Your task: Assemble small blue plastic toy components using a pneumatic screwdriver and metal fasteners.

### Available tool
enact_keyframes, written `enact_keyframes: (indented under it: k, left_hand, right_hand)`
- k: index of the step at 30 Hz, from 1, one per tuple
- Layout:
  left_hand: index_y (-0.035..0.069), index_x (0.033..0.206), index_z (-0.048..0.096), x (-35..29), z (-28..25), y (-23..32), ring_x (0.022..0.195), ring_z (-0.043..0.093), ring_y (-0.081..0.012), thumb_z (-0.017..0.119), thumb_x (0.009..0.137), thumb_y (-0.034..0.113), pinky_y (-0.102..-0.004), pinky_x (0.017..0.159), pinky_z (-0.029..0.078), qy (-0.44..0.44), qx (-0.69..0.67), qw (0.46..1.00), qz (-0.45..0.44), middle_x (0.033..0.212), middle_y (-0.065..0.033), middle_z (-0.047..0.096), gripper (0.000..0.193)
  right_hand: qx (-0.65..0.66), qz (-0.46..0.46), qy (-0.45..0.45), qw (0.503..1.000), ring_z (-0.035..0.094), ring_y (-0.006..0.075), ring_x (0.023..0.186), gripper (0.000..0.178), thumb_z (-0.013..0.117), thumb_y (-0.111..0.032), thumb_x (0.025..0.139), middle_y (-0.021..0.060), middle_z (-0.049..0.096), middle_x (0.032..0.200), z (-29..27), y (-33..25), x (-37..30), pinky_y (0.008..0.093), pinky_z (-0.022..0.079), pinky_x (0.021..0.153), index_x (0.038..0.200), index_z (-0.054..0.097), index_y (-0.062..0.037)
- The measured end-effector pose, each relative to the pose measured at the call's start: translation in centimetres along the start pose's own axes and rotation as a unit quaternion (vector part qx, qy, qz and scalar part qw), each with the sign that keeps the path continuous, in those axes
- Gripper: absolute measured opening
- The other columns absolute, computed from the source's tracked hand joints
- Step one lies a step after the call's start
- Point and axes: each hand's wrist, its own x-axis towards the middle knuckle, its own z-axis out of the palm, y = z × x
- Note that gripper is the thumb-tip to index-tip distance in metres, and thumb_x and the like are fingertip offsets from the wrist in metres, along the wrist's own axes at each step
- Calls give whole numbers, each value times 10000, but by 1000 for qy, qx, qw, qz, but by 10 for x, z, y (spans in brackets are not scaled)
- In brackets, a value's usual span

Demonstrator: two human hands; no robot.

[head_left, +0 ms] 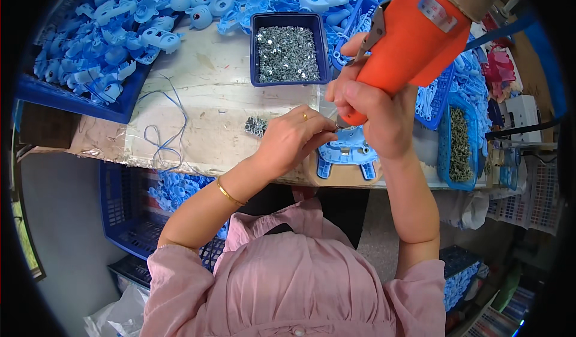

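Orange power screwdriver (399,40) in your right hand (379,106): its fingers are wrapped around the body, and its metal tip points down and left, just right of centre in the frame. The light-blue moulded plastic part (348,153) lies under that tip, on a tan base (351,181) at the near edge of the desk (213,76). The thumb and forefinger of your left hand (289,138) are drawn close together beside the tip; whether they pinch a screw is hidden, so I cannot tell.

The step looks like driving a screw into this part. To do it well, bring the driver as nearly in line with the hole as you can, since a tilted bit would likely slip or cross the thread. Press before you run it, ease off as the head seats, and draw your left fingertips clear once the screw bites, because plastic could strip or crack. Brace the part flat on its base so it does not twist. For spares, a small heap of screws (257,126) lies left of your hand, and the navy tray (289,85) at upper centre holds small metal pieces.
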Motion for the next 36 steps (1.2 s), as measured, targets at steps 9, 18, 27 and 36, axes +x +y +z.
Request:
enact_keyframes:
  k: [9,18,27,36]
  left_hand:
    - [63,969,695,-2,1,1,870,635,-291,710,868,150,-392,755,515,-21,-109,993,-32,872,-86,673,134]
    - [49,1031,684,-13,3,0,930,623,-301,719,867,165,-396,822,500,-61,-169,982,-55,971,-102,679,204]
    - [-6,1300,534,-13,5,9,1099,566,-351,844,671,386,-426,943,463,-69,3,997,-28,1164,-157,623,803]
    - [-1,1250,558,-17,21,6,1063,550,-343,848,651,361,-425,921,458,-50,29,998,-28,1175,-134,612,758]
  right_hand:
    - [3,-13,1,1000,491,116,525,425,566,-75,782,66,562,648,-1,-1,-3,353,520,662,1182,493,52]
    - [29,24,1,999,483,115,513,395,579,-95,801,52,531,607,-1,-1,-6,359,513,634,1158,490,49]
    - [12,71,40,997,484,111,503,293,600,-71,854,46,535,621,-7,30,-25,336,510,618,1110,513,43]
    - [25,77,77,994,493,99,506,164,594,-59,845,46,542,629,-5,39,-30,305,499,580,973,528,20]
